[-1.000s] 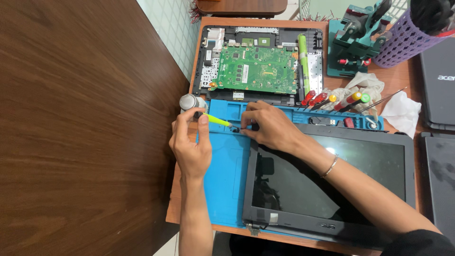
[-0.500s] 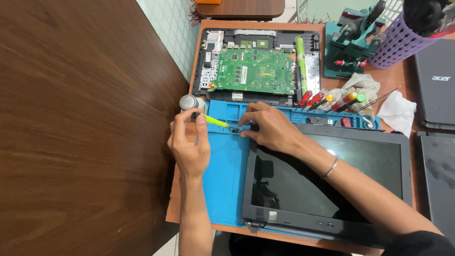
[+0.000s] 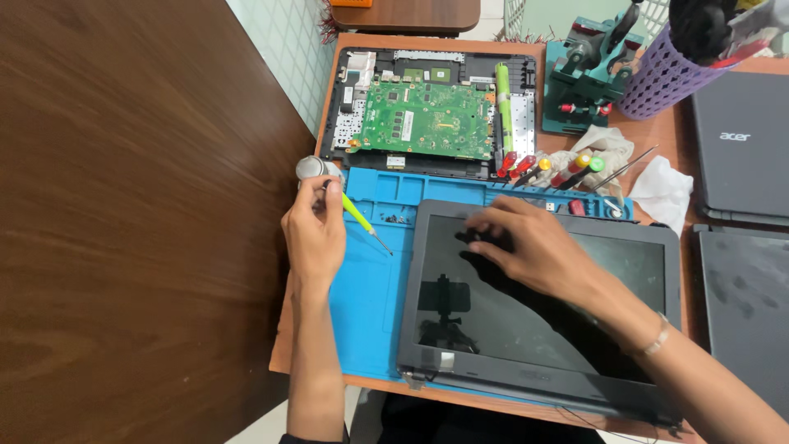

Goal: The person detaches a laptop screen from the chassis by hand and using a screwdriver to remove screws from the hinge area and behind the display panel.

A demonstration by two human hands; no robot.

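Black and glossy, the detached laptop screen panel (image 3: pixel 534 321) lies nearest on the blue silicone work mat (image 3: pixel 370 296), with the right hand (image 3: pixel 534 247) resting open, fingers spread flat on its upper glass. Just beyond, the left hand (image 3: pixel 315 226) is closed around a slim yellow-handled screwdriver (image 3: pixel 362 220), its tip over the mat near tiny loose dark screws (image 3: pixel 393 219). Farther back sits the opened black laptop base with a green circuit board (image 3: pixel 427 119).

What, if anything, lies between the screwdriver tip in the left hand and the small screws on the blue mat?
Nothing visible does. The left hand holds the yellow-green screwdriver with its tip over bare blue mat, just below the little cluster of screws. The right hand rests apart on the laptop screen panel.
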